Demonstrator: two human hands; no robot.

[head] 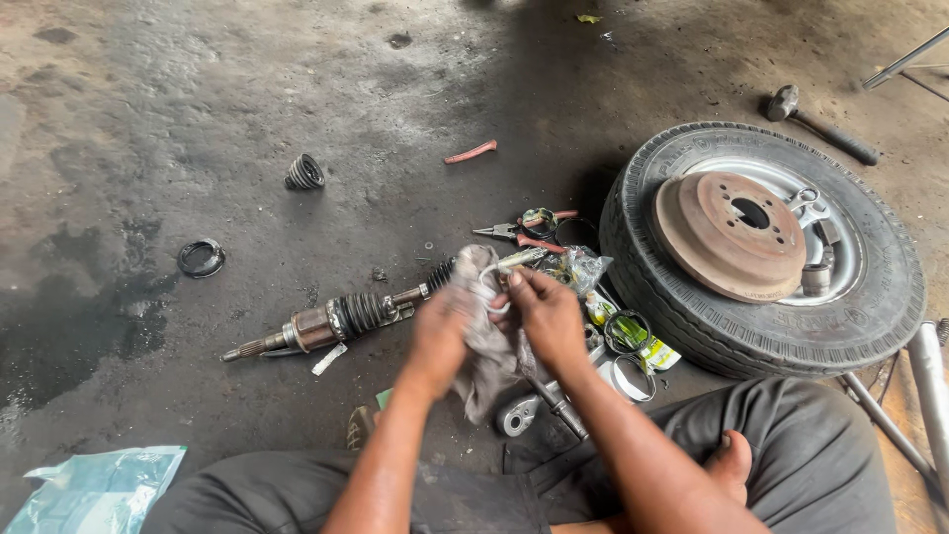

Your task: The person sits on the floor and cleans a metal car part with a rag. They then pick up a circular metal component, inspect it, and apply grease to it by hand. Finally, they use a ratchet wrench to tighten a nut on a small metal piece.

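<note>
A person sits on a dirty concrete floor [198,119] with both hands held together over a long drive shaft [336,321]. The left hand [440,331] is wrapped around a grey rag [489,356] and holds it tight. The right hand [544,314] pinches a small pale ring [497,305] against the same rag with closed fingers. The rag hangs down between the hands and covers the right end of the shaft. The shaft lies on the floor and runs out to the left, with a black ribbed rubber boot around its middle. Just beyond the hands lie pliers with red handles [519,235] and some plastic bags. On the right a big tyre [761,247] lies flat, and a rusty brake drum [730,235] rests on top of it. A hammer [816,121] lies far on the right, past the tyre. Far to the left sit a small ribbed boot [304,173] and a black ring [201,258], well apart from the shaft. A blue-green plastic bag [94,487] is near the person's left knee.
</note>
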